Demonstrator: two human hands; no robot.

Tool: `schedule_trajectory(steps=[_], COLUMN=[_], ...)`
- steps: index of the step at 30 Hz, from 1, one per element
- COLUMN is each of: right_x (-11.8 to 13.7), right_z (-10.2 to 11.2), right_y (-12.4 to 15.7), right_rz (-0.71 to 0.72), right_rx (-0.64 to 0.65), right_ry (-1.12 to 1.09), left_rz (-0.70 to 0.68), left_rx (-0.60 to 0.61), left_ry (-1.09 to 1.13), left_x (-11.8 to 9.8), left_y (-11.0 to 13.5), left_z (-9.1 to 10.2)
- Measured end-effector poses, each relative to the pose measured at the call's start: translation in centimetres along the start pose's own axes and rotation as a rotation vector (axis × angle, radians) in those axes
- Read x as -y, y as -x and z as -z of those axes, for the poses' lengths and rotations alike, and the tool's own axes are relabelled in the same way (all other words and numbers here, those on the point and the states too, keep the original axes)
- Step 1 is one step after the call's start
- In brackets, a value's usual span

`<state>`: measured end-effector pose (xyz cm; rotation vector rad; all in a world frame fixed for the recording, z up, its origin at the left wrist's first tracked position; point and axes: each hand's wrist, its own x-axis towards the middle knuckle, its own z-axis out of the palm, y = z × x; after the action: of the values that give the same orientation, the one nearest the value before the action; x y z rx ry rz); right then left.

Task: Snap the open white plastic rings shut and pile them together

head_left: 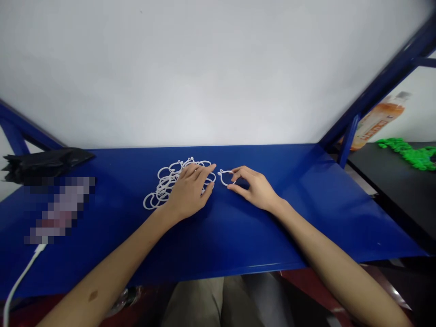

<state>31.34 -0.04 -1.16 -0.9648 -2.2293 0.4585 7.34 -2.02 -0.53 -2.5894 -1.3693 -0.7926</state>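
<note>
A pile of several white plastic rings (163,184) lies on the blue shelf (238,236). My left hand (189,190) rests flat on the right part of the pile, fingers stretched out over the rings. My right hand (254,186) is just to the right of it. Its thumb and forefinger pinch a single white ring (225,177) that lies on the shelf, apart from the pile.
A black bag (41,164) sits at the shelf's far left, with a blurred object (57,211) and a white cable (20,277) in front of it. A blue frame post (381,81) rises at right. Beyond it stand an orange bottle (378,119) and green pieces (408,152) on a dark surface.
</note>
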Motion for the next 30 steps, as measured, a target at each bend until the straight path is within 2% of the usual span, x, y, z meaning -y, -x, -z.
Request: schedule_trajectory(steps=[4,8,16,24,30], right_x=[0.3,0.5,1.0,2.0,2.7], right_z=[-0.2,-0.3,-0.9,-1.3,-1.3], right_y=[0.3,0.4,0.4,0.6,0.8], right_rz=[-0.043,-0.022,-0.026,-0.067,0.015], right_rx=[-0.031,-0.046,-0.082,-0.078,-0.003], right_ry=[-0.093,-0.111,-0.104,-0.247,-0.254], left_rz=[0.011,0.002,-0.194,-0.162,-0.194], left_rx=[-0.001,-0.093,-0.232,-0.373,-0.42], left_ry=[0.142,0.204,0.027,-0.006,0.0], left_x=[-0.7,-0.4,-0.4,-0.8,-0.6], left_y=[-1.7,-1.8,-0.7,-0.5,-0.2], left_z=[-0.8,-1.5,-1.6,-1.4,-1.2])
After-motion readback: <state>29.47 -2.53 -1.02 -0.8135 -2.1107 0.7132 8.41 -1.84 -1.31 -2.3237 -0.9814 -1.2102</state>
